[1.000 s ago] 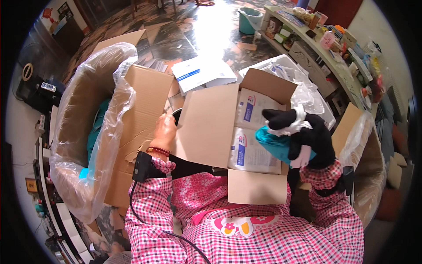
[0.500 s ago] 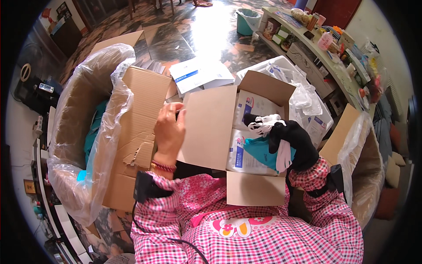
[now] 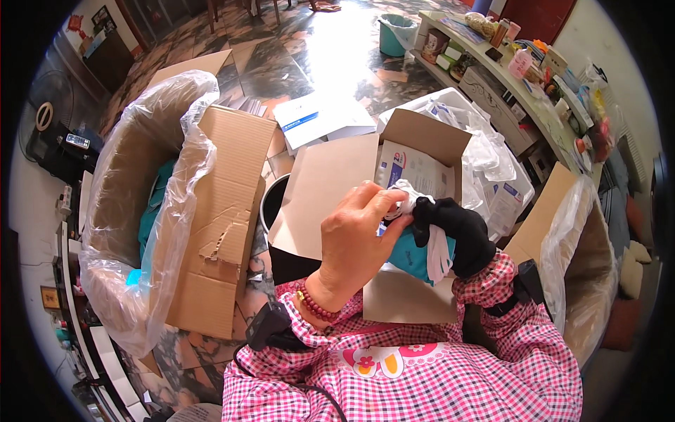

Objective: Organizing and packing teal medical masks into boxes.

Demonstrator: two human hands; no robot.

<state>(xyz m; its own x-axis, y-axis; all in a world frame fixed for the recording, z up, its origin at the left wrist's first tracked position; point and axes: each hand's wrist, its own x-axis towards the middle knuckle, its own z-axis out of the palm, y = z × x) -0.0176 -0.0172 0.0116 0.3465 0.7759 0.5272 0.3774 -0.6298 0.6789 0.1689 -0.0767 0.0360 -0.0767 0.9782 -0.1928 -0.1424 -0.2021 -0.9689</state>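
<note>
The bare left hand (image 3: 355, 235) slants over to the right – its thumb and pointer finger bent in. The right hand (image 3: 460, 235), in a black glove – curls just beside it.

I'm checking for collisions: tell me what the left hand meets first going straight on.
White straps, apparently touching the left hand; just beyond, the black-gloved right hand, though depth is unclear.
</note>
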